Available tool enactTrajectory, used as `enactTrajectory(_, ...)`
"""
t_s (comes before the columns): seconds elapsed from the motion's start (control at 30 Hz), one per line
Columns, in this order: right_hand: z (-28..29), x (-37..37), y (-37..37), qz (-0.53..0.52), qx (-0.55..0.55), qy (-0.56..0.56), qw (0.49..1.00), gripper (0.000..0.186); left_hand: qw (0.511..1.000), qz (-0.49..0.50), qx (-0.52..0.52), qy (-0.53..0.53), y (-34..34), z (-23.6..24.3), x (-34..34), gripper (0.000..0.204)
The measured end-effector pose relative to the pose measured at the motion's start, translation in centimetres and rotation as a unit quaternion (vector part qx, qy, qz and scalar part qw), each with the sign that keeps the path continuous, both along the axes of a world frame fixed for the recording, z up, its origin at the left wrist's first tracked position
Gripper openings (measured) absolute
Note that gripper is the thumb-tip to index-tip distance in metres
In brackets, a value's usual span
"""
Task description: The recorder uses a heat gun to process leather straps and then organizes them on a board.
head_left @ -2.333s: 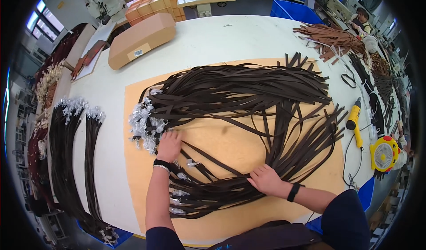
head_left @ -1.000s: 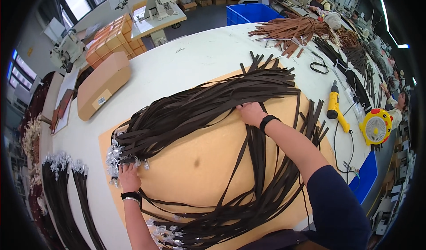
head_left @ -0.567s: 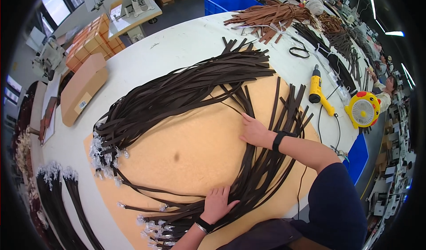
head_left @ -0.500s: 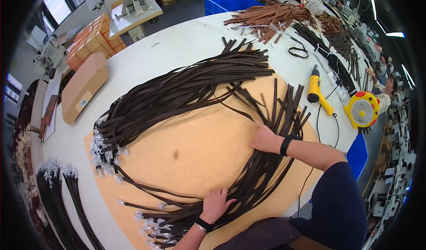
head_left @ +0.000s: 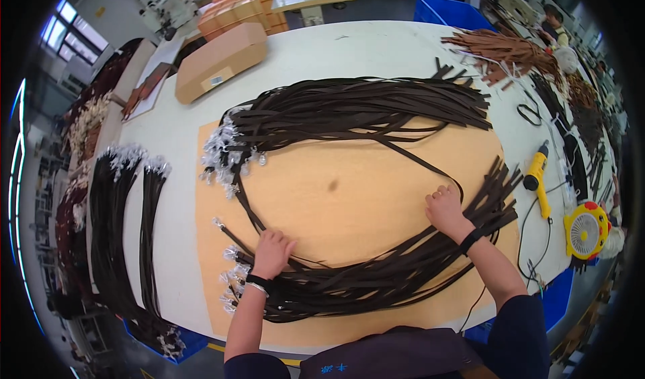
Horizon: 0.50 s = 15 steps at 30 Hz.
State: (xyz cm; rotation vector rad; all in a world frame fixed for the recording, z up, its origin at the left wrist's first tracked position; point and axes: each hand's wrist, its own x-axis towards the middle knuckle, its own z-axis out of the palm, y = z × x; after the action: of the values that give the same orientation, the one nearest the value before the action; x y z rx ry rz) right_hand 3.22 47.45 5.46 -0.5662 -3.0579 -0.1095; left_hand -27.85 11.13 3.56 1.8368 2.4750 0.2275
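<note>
Two bundles of flat dark brown straps lie on a tan board (head_left: pixel 336 211). The far bundle (head_left: pixel 363 103) has clear plastic-wrapped ends (head_left: pixel 225 147) at its left. Nearer me, a second bundle (head_left: pixel 376 278) curves the same way, its wrapped ends (head_left: pixel 235 271) also at the left. My left hand (head_left: pixel 274 253) is closed over a strap (head_left: pixel 247 204) that comes down from the far bundle's wrapped ends. My right hand (head_left: pixel 445 209), fingers curled, grips a loose strap (head_left: pixel 423 162) trailing from the far bundle; the fingertips are partly hidden.
More straps (head_left: pixel 114 224) with wrapped ends hang over the table's left edge. A cardboard box (head_left: pixel 222 63) stands far left. Brown straps (head_left: pixel 500 53) lie far right. A yellow heat gun (head_left: pixel 537 174) and a yellow fan (head_left: pixel 586 232) with cords are at right. Another person (head_left: pixel 554 26) sits beyond.
The view has swung left. My right hand, formerly beside the near bundle, now grips a loose strap over the board. My left hand has moved from the near bundle's top to its left end.
</note>
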Motion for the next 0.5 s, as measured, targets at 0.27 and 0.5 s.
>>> enactTrajectory(0.27,0.4,-19.2,-18.9,0.155,-0.484,-0.046,0.860,0.053,0.989,0.092,0.070,-0.089,-2.1,3.8,0.1,0.044)
enactTrajectory(0.5,-6.6,-28.1,-28.6,-0.127,-0.891,-0.005,0.437,0.088,0.889,0.341,0.213,-0.218,-2.9,1.6,-13.5,0.046)
